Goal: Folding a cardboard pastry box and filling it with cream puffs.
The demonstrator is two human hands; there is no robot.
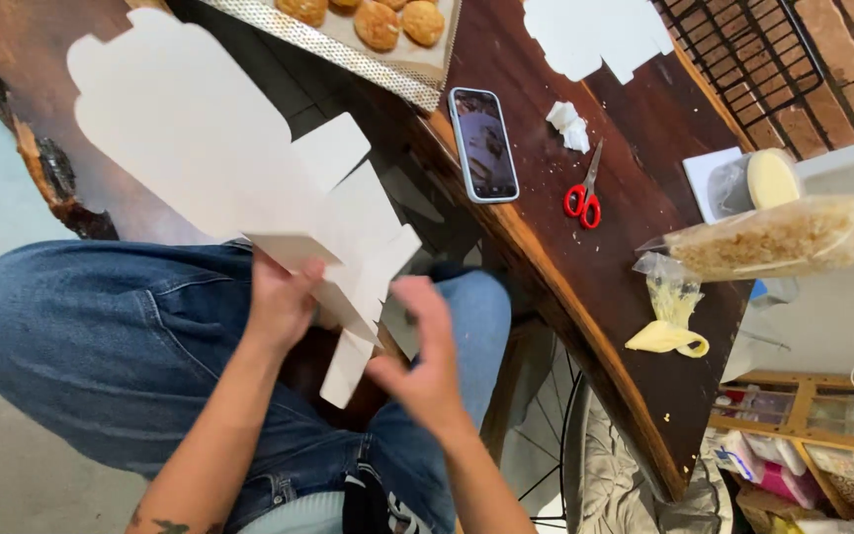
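A flat white cardboard box blank (200,148) with cut flaps is held up over my lap. My left hand (282,302) pinches its lower edge, thumb on top. My right hand (427,356) is beside the lower flaps, fingers spread and blurred; whether it touches the card is unclear. Below both hands are my legs in blue jeans (101,336).
A dark wooden table (585,287) holds a phone (483,144), red-handled scissors (585,193), a crumpled tissue (568,126), another white box blank (595,35), a tray of golden pastries (378,25), a piping bag (669,321) and a bag of crumbs (778,237).
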